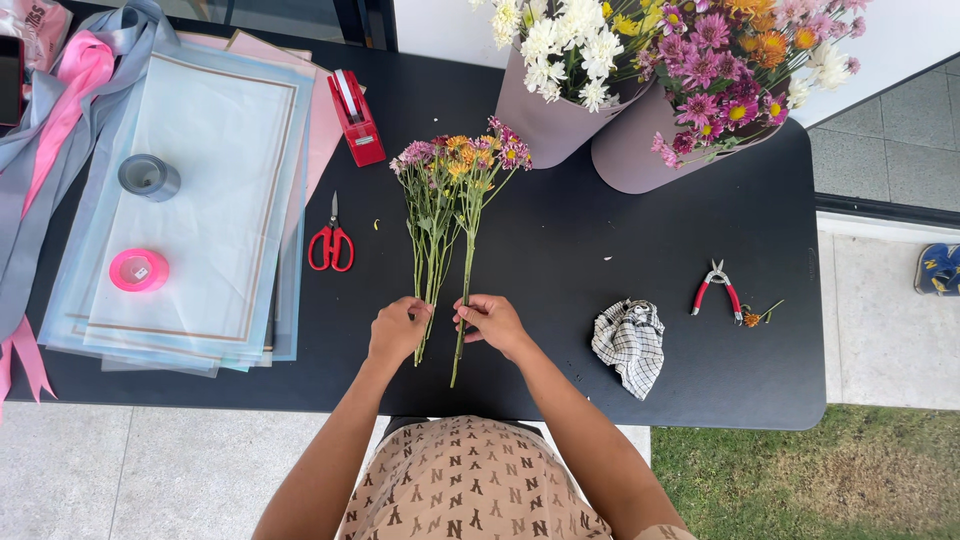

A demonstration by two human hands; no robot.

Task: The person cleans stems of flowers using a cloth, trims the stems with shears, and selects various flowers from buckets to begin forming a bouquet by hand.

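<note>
1. Left hand [397, 330]: centre of the frame, just below the middle; fingers curled round the lower stems of the bunch [440, 230]; grasping.
2. Right hand [492, 322]: just right of the left hand; fingers pinched on a single stem [465, 300]; grasping; the two hands lie near each other but apart.
3. Bunch: small mixed flowers, pink, orange and yellow; lies flat on the table [620, 210]; long axis runs nearly straight up the frame, heads at upper centre, cut ends toward the person; heads point away from both hands.
4. Stem: lies just right of the bunch, almost parallel to it; its foot reaches lower in the frame than the bunch's; its head meets the other heads at the top; the right hand is the nearer to it, the left hand to the bunch.
5. Scissors [331, 245]: red handles; left of the bunch, well apart.
6. Tape dispenser [353, 117]: red; upper centre-left.
7. Paper sheets [215, 150]: pale stack, left of the frame; a grey roll [149, 177] and a pink roll [139, 270] rest on it.
8. Ribbons [70, 100]: pink and grey; far upper left.
9. Two buckets [640, 150] of flowers: upper right.
10. Checked cloth [630, 345] and red pruners [716, 287]: right of the hands.
</note>
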